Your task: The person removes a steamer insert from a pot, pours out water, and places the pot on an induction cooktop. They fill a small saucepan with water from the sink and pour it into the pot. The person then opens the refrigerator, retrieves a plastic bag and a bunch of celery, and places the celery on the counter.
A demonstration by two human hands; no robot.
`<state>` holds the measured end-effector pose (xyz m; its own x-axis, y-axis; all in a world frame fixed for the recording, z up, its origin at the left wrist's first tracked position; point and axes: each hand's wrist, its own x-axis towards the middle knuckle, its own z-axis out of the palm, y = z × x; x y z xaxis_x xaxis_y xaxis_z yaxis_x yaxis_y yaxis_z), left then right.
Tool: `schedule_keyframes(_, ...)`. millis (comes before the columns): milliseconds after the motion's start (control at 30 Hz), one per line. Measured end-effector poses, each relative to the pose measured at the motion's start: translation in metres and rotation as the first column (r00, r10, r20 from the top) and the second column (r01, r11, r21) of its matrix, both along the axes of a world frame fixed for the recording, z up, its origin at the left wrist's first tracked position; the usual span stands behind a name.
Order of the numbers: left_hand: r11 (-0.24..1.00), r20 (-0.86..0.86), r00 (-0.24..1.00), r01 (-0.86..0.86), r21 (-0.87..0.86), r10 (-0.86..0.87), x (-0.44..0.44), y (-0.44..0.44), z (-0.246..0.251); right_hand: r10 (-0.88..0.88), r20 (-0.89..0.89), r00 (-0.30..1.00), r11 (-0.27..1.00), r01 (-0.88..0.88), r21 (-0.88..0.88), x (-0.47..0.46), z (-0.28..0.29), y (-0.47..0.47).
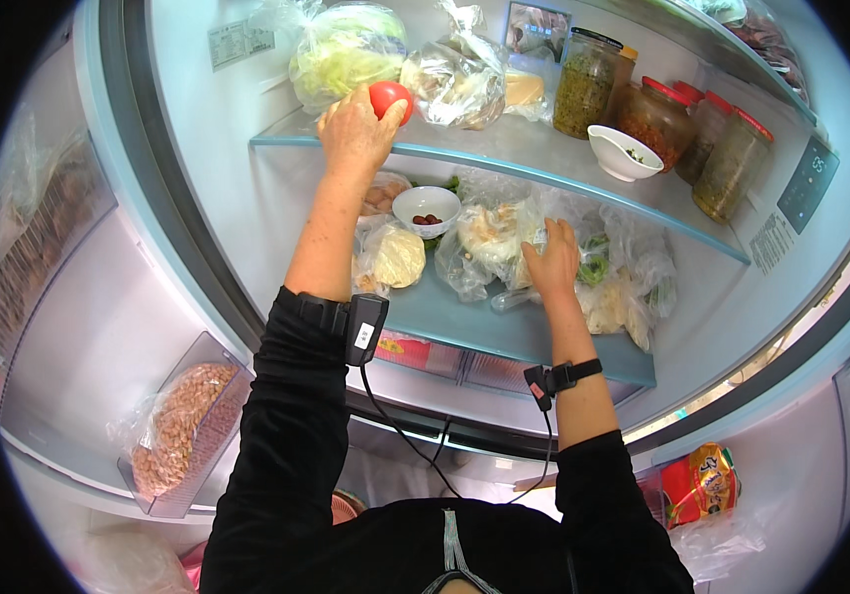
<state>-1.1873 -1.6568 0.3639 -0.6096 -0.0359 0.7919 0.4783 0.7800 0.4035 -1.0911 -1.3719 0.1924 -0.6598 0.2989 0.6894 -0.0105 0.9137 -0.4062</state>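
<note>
My left hand (359, 132) grips a smooth red tomato (392, 99) at the front of the refrigerator's upper shelf (514, 165). Behind the tomato sits a clear bag of pale green cabbage (350, 48), beside a knotted bag of whitish food (462, 82). Lower down, my right hand (554, 260) has its fingers spread and holds nothing. It is at the plastic-bagged food (495, 230) on the lower shelf (462, 319); whether it touches the bags I cannot tell. Left of these bags stands a white bowl (427, 204) with a few dark red fruits in it.
Glass jars (587, 85) with dark or red lids crowd the upper shelf's right side, behind a white spouted bowl (624, 154). A bagged pale round food (399, 256) lies lower left. Door bins hold bagged peanuts (187, 416) and a red packet (701, 486). Cables (395, 427) trail from both wrists.
</note>
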Motion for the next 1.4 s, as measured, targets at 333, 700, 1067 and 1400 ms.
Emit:
schedule_keyframes(333, 0.933, -0.454, 0.878, 0.280, 0.226, -0.154, 0.067, -0.012, -0.047, -0.097, 0.207, 0.974, 0.979, 0.131, -0.156, -0.070, 0.034, 0.024)
schedule_keyframes(700, 0.892, 0.295, 0.849, 0.452, 0.024, -0.439, 0.071, 0.036, -0.171, -0.081, 0.274, 0.958, 0.961, 0.148, -0.232, -0.123, 0.012, 0.072)
schedule_keyframes(1067, 0.846, 0.464, 0.711, 0.490, 0.212, -0.528, 0.041, 0.095, -0.232, -0.096, -0.291, 0.952, 0.606, -0.176, -0.776, -0.069, -0.014, 0.109)
schedule_keyframes(1400, 0.864, 0.359, 0.792, 0.495, 0.095, -0.493, 0.042, 0.114, -0.240, -0.209, -0.306, 0.929, 0.848, 0.016, -0.530, -0.044, -0.010, 0.115)
